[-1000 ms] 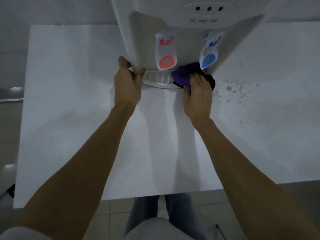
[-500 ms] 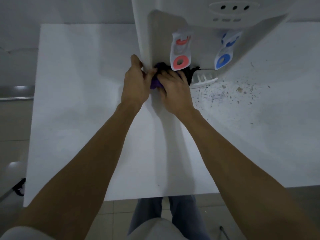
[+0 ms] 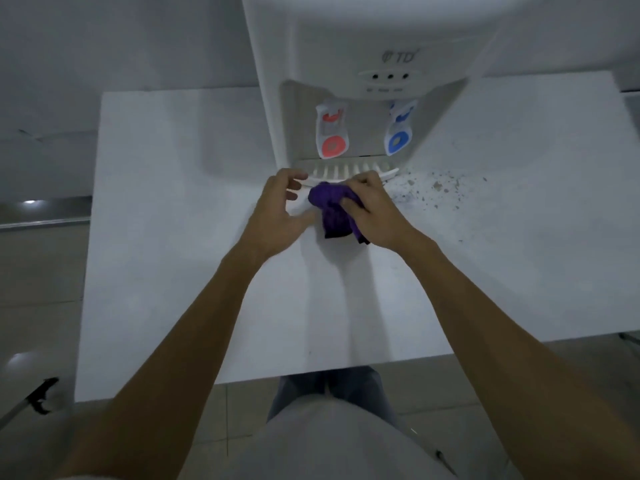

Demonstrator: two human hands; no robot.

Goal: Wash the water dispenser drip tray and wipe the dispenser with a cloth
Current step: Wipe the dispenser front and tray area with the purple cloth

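- Two hands now sit in front of the dispenser rather than against it: half a second ago both pressed at its left lower corner; both have drawn back toward the person, and the tray shows whole.
- The right hand [image 3: 377, 211] has its grip clenched round the bunched purple cloth [image 3: 333, 211], held over the table [image 3: 166, 258] just before the tray.
- The left hand [image 3: 277, 216] is released, fingers loosely spread, its fingertips close by the tray's left end; contact cannot be told.
- The slotted white drip tray [image 3: 349, 171] sits in the water dispenser [image 3: 346, 46], under the red tap [image 3: 331, 136] and blue tap [image 3: 400, 133].
- Dark crumbs [image 3: 436, 188] speckle the table right of the tray.
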